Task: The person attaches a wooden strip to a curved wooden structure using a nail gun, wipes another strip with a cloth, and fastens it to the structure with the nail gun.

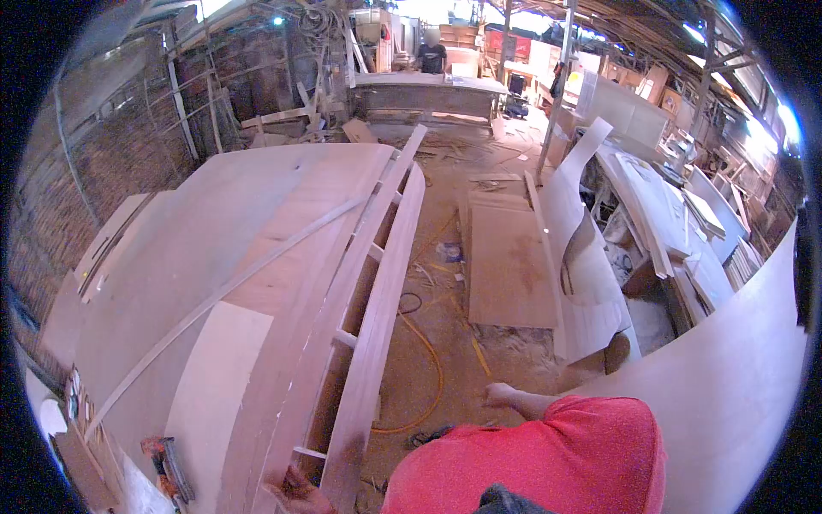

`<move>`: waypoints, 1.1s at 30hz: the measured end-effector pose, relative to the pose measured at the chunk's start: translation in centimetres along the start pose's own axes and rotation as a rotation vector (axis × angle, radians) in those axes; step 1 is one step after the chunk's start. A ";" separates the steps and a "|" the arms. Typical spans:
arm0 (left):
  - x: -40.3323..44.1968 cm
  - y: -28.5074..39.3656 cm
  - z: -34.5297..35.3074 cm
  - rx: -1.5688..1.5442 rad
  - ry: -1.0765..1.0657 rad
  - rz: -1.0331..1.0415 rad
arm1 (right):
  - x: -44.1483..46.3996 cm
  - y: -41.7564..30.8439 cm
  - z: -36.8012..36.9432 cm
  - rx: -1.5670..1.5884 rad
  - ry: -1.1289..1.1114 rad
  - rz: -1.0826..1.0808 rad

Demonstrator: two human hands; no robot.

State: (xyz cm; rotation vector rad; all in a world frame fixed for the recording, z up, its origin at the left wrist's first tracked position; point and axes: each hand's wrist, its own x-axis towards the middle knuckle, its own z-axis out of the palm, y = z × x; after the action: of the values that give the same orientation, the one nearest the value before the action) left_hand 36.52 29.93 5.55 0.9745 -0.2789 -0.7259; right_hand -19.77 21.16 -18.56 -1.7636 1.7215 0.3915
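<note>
At the bottom, my left hand (300,494) is at the slatted edge of a large wooden panel structure (282,206), its fingers apart and nothing held. My right hand (501,395) hangs over the floor in front of the red shirt, fingers curled in, with no object visible in it. A long thin strip (231,283) lies diagonally across the panel, beside a pale rectangular sheet (218,368). An orange and black tool (168,469) rests at the panel's lower left.
A yellow hose (439,368) curves over the littered floor. Brown boards (511,265) lie ahead, with curved thin sheets (586,283) to their right. Another large sheet (728,385) is at the right. A person (431,57) stands behind a far bench (428,83).
</note>
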 end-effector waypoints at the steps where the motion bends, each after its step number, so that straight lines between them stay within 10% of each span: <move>1: 0.0 0.1 -0.3 0.006 0.005 0.005 | 1.2 1.2 1.3 -0.003 -0.002 -0.004; 21: 0.9 0.8 -1.7 0.145 0.091 0.154 | 6.8 1.0 2.3 -0.104 -0.020 -0.157; 28: 0.2 -0.2 -2.7 0.786 0.115 0.644 | -1.2 -20.0 -24.8 0.779 0.778 -0.544; 33: -0.1 2.6 -4.1 -0.166 0.200 0.100 | -13.1 -26.2 -40.3 0.688 1.058 -0.962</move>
State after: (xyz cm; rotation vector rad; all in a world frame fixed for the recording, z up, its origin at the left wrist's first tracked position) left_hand 39.72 33.55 5.42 0.8616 -0.0904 -0.5464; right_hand -4.28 4.94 25.91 -2.0465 1.0325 -1.5617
